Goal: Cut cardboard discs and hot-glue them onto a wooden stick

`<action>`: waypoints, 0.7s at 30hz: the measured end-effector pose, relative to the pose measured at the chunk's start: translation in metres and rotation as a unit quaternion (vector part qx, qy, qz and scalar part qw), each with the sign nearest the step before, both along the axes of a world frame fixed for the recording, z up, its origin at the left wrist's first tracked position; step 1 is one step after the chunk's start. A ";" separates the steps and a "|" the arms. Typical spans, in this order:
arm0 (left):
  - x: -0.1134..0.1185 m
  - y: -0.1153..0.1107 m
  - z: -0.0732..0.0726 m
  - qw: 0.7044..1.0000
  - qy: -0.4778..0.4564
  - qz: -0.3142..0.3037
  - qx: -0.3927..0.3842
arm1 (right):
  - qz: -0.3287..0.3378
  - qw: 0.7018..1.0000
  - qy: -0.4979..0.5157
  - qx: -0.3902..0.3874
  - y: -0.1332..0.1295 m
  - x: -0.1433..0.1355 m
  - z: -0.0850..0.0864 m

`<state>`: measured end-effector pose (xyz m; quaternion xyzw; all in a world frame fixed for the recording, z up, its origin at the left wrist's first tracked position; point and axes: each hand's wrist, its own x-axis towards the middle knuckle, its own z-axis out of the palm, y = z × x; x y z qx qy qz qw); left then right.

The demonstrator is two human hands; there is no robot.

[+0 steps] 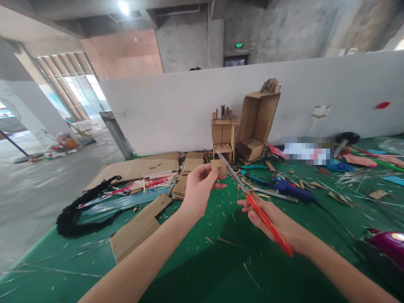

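Note:
My left hand (pixel 202 187) pinches a small piece of cardboard (pixel 219 168) between thumb and fingers, above the green table. In my right hand (pixel 271 219) is a pair of scissors (pixel 263 216) with red handles. Its metal blades point up and left, their tips beside the top of the cardboard piece; whether they touch it I cannot tell. Just behind stands a small cardboard box frame (pixel 223 132) with a thin rod inside and parts on top. A taller open cardboard box (pixel 259 122) leans to its right.
On the left lie cut cardboard sheets (pixel 139 225), a black fuzzy cord (pixel 71 214) and clear strips (pixel 123 204). A blue glue gun (pixel 292 189) with a cable, teal-handled pliers (pixel 254 174) and scraps lie on the right. A white partition (pixel 170 113) borders the table (pixel 195 269) behind.

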<state>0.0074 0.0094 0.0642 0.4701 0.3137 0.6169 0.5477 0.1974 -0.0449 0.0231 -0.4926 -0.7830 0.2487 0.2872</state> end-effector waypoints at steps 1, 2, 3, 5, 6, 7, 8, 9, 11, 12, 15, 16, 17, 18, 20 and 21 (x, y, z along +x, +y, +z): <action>0.000 0.000 0.000 1.000 0.001 0.005 0.002 | 0.002 1.000 -0.003 0.000 0.000 0.000 0.001; 0.000 0.000 0.000 1.000 0.002 0.009 0.004 | 0.005 1.000 -0.005 0.001 -0.001 0.000 0.002; 0.000 -0.001 0.000 1.000 0.003 0.014 0.004 | 0.008 1.000 -0.007 0.003 -0.001 0.000 0.003; 0.000 -0.001 0.000 1.000 0.007 0.019 0.002 | 0.009 1.000 -0.011 0.008 -0.001 0.000 0.003; 0.000 -0.002 0.001 1.000 0.010 0.020 0.001 | 0.005 1.000 -0.013 0.010 -0.001 0.000 0.003; 0.000 -0.002 0.001 1.000 0.013 0.021 0.001 | 0.000 1.000 -0.017 0.012 0.000 0.000 0.003; 0.000 -0.002 0.002 1.000 0.016 0.022 0.001 | -0.006 1.000 -0.026 0.011 0.001 -0.001 0.003; 0.001 -0.002 0.002 1.000 0.018 0.022 0.001 | -0.013 0.999 -0.041 0.011 0.001 -0.001 0.003; 0.001 -0.003 0.002 1.000 0.017 0.022 -0.003 | -0.032 0.996 -0.082 0.014 0.003 -0.004 0.003; 0.002 -0.003 0.001 1.000 0.014 0.020 -0.006 | -0.047 0.994 -0.101 0.019 0.004 -0.005 0.004; 0.003 -0.003 -0.002 1.000 0.006 0.012 -0.014 | -0.088 0.989 -0.119 0.021 0.005 -0.011 0.005; 0.004 -0.003 -0.002 1.000 0.007 0.009 -0.015 | -0.097 0.988 -0.116 0.017 0.005 -0.012 0.005; 0.004 -0.003 -0.003 1.000 0.008 0.006 -0.016 | -0.101 0.989 -0.111 0.015 0.004 -0.014 0.004; 0.004 -0.003 -0.004 1.000 0.009 0.003 -0.016 | -0.099 0.989 -0.106 0.016 0.004 -0.014 0.004; 0.003 -0.003 -0.003 1.000 0.004 0.001 -0.014 | -0.086 0.992 -0.091 0.026 0.003 -0.013 0.001; 0.003 -0.003 -0.002 1.000 -0.002 0.003 -0.014 | -0.074 0.994 -0.078 0.032 0.003 -0.012 0.001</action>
